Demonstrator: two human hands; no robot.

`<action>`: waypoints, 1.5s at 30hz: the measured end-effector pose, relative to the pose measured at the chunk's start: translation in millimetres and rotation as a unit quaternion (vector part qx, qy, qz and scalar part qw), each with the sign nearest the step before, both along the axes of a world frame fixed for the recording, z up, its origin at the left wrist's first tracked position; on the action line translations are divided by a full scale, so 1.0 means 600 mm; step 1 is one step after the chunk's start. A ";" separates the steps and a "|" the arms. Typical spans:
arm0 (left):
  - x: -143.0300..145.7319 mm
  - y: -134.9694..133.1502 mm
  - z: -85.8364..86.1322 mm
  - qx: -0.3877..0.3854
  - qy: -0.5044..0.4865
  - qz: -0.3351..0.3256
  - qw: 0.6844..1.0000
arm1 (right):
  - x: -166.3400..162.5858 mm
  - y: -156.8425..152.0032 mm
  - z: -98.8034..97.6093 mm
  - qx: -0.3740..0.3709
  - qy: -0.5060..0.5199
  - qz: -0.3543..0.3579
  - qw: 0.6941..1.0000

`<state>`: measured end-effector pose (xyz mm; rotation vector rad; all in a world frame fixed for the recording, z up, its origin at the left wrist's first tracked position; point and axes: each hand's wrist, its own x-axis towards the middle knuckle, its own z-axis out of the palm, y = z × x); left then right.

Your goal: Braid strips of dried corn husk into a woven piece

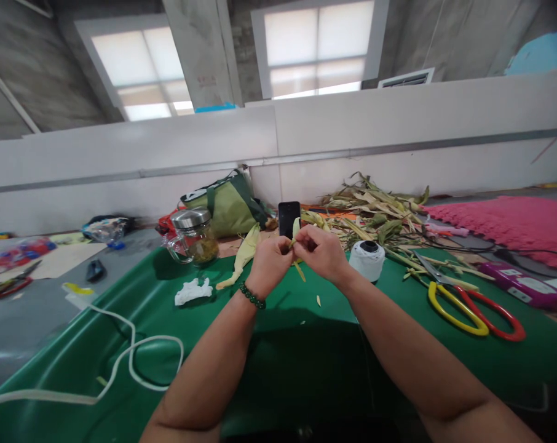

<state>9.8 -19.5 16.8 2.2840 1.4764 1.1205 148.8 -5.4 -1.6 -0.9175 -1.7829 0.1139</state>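
Both hands meet above the green table cover point(278, 344). My left hand point(270, 261), with a green bead bracelet on the wrist, is closed in a pinch on a thin strip of corn husk point(297, 258). My right hand point(322, 251) is closed on the same strip from the other side. The strip's ends stick out above and below the fingers. A whole pale husk leaf point(242, 257) lies on the cover just left of my left hand. A white spool of thread point(367, 259) stands close to the right of my right wrist.
A heap of dry corn husks point(375, 212) lies behind, a black phone point(288, 218) stands upright, and a glass jar point(194, 237) and green bag point(227, 206) sit at left. Yellow and red scissors point(467, 301) lie at right, white cord point(135, 363) at front left.
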 end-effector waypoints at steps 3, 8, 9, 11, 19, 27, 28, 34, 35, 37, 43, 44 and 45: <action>0.004 -0.002 -0.002 0.018 0.047 0.042 0.998 | -0.003 0.002 -0.002 -0.028 0.030 0.018 0.999; 0.011 -0.009 0.001 0.027 0.199 0.131 0.971 | 0.006 0.008 0.000 -0.104 0.057 0.080 0.990; 0.012 -0.011 0.001 0.026 0.217 0.135 0.966 | 0.009 0.008 0.002 -0.112 0.048 0.091 0.988; 0.013 -0.013 0.002 0.029 0.243 0.133 0.960 | 0.013 0.007 0.008 -0.116 0.023 0.097 0.988; 0.010 -0.010 0.003 0.016 0.252 0.132 0.958 | 0.019 0.010 0.014 -0.143 0.014 0.149 0.978; 0.005 -0.004 0.006 0.023 0.195 0.124 0.973 | 0.017 0.015 -0.002 -0.120 0.031 0.130 0.984; 0.006 -0.004 0.005 0.027 0.194 0.129 0.972 | 0.017 0.015 -0.002 -0.109 0.020 0.124 0.986; 0.001 0.002 0.002 0.027 0.141 0.099 0.985 | 0.020 0.012 0.004 -0.078 -0.016 0.116 0.990; -0.001 0.004 0.001 0.028 0.126 0.089 0.988 | 0.020 0.011 0.005 -0.079 -0.020 0.116 0.990; -0.004 0.007 -0.001 0.035 0.097 0.075 0.992 | 0.019 0.009 0.006 -0.084 -0.024 0.112 0.990; -0.011 0.016 -0.005 0.034 0.022 0.045 0.998 | 0.016 0.005 0.006 -0.101 -0.021 0.084 0.991; -0.012 0.018 -0.005 0.033 0.013 0.041 0.999 | 0.017 0.004 0.007 -0.103 -0.025 0.086 0.991; -0.014 0.019 -0.006 0.031 0.006 0.038 0.999 | 0.017 0.004 0.007 -0.105 -0.026 0.089 0.990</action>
